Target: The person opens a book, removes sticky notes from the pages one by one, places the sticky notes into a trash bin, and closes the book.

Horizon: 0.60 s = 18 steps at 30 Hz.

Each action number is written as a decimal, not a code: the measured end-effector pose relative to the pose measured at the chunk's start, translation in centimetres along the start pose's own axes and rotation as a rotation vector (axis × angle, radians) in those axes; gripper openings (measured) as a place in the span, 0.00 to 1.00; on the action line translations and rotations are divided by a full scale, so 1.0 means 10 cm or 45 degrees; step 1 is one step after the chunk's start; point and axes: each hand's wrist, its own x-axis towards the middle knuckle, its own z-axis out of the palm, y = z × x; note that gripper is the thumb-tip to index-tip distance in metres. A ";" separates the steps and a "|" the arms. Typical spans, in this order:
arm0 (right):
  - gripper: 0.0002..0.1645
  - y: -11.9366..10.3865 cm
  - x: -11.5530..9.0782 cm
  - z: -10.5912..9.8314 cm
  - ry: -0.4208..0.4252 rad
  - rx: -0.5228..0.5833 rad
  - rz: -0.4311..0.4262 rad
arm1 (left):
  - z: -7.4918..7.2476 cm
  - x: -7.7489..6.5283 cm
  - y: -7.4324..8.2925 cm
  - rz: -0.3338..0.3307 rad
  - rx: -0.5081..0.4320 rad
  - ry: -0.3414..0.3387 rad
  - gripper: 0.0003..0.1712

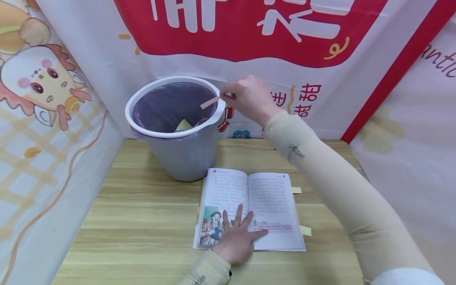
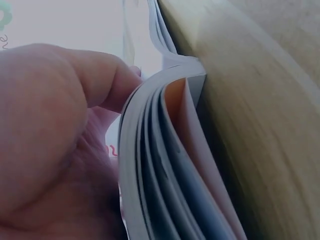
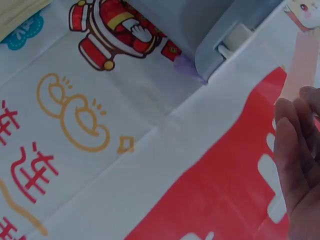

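An open book lies on the wooden table, with text on both pages and a drawing at the lower left. My left hand rests on its lower middle, fingers spread over the pages. In the left wrist view the book's page edges bulge beside the thumb. My right hand pinches a small pink paper strip by one end, at the right rim of a grey trash bin. The strip's free end points over the bin's opening. In the right wrist view the strip stands out from the fingertips.
Pale yellow sticky tabs stick out from the book's right edge. A purple liner lines the bin, and a yellow paper piece lies inside. Printed cloth hangs behind and on both sides of the table.
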 end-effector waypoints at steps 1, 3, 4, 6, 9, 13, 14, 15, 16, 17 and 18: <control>0.18 -0.03 0.07 0.04 -0.021 -0.002 -0.003 | -0.01 0.00 0.00 -0.002 0.003 -0.005 0.36; 0.18 -0.08 0.18 0.11 -0.072 -0.007 0.002 | -0.02 -0.02 0.00 -0.001 -0.003 -0.012 0.36; 0.19 -0.09 0.23 0.15 -0.091 -0.016 0.000 | -0.01 -0.01 -0.01 0.002 -0.006 -0.012 0.36; 0.19 -0.11 0.32 0.23 -0.125 -0.033 -0.005 | -0.01 -0.01 -0.01 0.012 -0.013 -0.012 0.36; 0.18 -0.16 0.44 0.33 -0.172 -0.070 -0.021 | 0.01 0.00 -0.03 0.019 -0.005 -0.008 0.36; 0.17 -0.24 0.57 0.47 -0.195 -0.166 -0.066 | 0.02 0.01 -0.05 0.021 0.013 -0.004 0.36; 0.16 -0.25 0.60 0.50 -0.193 -0.189 -0.081 | 0.02 0.01 -0.05 0.021 0.013 -0.003 0.36; 0.16 -0.27 0.62 0.53 -0.195 -0.211 -0.094 | 0.02 0.01 -0.05 0.023 0.016 0.000 0.36; 0.16 -0.29 0.64 0.56 -0.197 -0.228 -0.105 | 0.01 0.00 -0.05 0.023 0.016 0.003 0.36; 0.15 -0.30 0.66 0.58 -0.208 -0.236 -0.111 | 0.01 0.00 -0.05 0.024 0.012 0.004 0.36; 0.15 -0.31 0.67 0.61 -0.219 -0.245 -0.118 | 0.01 0.00 -0.05 0.026 0.009 0.007 0.36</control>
